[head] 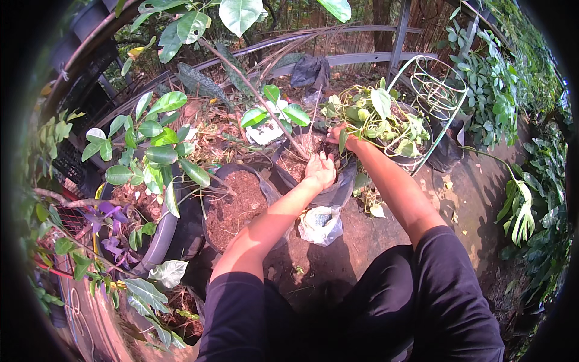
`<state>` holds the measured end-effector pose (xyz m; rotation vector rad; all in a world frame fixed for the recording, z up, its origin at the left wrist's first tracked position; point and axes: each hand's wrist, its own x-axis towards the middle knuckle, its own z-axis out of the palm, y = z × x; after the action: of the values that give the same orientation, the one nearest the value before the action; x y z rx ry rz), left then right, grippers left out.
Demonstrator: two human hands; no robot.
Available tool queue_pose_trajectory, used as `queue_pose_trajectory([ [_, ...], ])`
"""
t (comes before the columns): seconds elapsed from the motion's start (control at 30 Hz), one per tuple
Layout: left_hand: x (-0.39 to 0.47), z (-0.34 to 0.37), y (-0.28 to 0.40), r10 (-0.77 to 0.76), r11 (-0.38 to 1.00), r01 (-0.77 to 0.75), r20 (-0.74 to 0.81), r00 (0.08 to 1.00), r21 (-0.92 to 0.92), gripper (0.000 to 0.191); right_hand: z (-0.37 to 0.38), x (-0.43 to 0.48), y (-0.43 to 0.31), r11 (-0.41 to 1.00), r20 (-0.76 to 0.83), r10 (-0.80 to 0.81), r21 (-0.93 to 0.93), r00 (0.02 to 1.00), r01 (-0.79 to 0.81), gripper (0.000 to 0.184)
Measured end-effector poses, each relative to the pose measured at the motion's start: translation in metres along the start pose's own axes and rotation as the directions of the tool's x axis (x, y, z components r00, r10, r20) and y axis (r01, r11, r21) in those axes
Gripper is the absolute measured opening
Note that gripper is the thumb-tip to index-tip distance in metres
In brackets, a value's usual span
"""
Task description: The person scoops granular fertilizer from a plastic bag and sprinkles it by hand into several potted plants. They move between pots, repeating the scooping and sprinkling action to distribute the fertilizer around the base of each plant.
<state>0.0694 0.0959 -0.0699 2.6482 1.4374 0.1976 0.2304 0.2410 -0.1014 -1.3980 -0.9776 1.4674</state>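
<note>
A black plastic grow bag [341, 183] of soil stands before me, with a woody plant stem [253, 90] and a thin dry stick [315, 113] rising from it. My left hand [320, 169] lies palm up at the bag's near side, beside the stem's base, its fingers bent towards the soil. Across the bag, my right hand [341, 137] is at the far right rim, partly hidden by leaves; what its fingers touch cannot be told. A white plastic bag [320, 226] with small bluish contents sits on the ground just below the grow bag.
Left of it stands another soil-filled grow bag [235, 208], then a round black pot [165, 240] with leafy and purple plants. A potted trailing plant [380, 108] and a green wire frame [445, 122] are at right. Behind runs a metal rail [357, 59].
</note>
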Motion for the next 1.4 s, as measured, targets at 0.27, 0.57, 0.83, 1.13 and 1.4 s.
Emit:
queue_pose_trajectory([
  [0.27,0.005,-0.002,0.025,0.001,1.000,-0.001,-0.012,1.000,0.010,0.049,-0.070,0.045,0.044,0.969,0.080,-0.028,0.247,0.996,0.007,0.015],
  [0.57,0.003,0.006,0.028,-0.208,0.948,0.220,0.077,0.975,-0.229,0.052,-0.060,0.049,0.043,0.990,-0.003,-0.134,-0.049,0.991,0.134,0.015],
  [0.83,-0.002,0.007,0.025,-0.204,0.966,0.214,0.080,0.976,-0.144,0.050,-0.039,0.020,0.031,0.965,0.006,-0.261,0.042,0.965,0.260,0.008],
  [1.13,0.002,-0.001,0.020,-0.213,0.931,0.243,0.135,0.968,-0.273,0.054,-0.034,0.011,0.025,0.960,0.033,-0.277,0.041,0.960,0.275,0.009],
  [1.4,0.013,0.015,0.036,0.016,0.999,-0.016,0.013,1.000,-0.048,0.051,-0.092,0.056,0.051,0.930,0.031,-0.303,0.226,0.952,0.289,0.011],
])
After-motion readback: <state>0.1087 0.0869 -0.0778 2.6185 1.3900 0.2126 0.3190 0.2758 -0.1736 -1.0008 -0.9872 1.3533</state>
